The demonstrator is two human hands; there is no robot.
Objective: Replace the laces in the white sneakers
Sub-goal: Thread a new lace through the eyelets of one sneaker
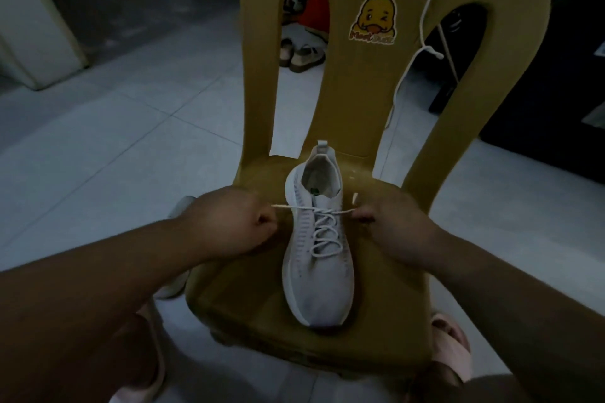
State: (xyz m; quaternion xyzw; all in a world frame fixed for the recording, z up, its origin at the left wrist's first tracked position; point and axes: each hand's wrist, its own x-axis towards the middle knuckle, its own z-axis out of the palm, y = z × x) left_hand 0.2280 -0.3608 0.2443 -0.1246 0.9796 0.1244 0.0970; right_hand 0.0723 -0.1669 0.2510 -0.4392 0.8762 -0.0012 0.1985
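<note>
A white sneaker [319, 275] is set on the seat of a yellow plastic chair [386, 288], toe turned to 6 o'clock, heel to 12. A white lace [322, 229] is threaded crisscross through its eyelets. One lace end is pinched by the left hand [235, 226] at 9 o'clock of the sneaker, fingers curled. The other end is pinched by the right hand [396, 229] at 3 o'clock, and both ends are drawn taut sideways. A spare lace [425, 10] is draped over the chair back at 1 o'clock, beside a duck sticker [373, 18]. A second sneaker [170, 286] is partly hidden under the left forearm, on the tiled floor [131, 127].
</note>
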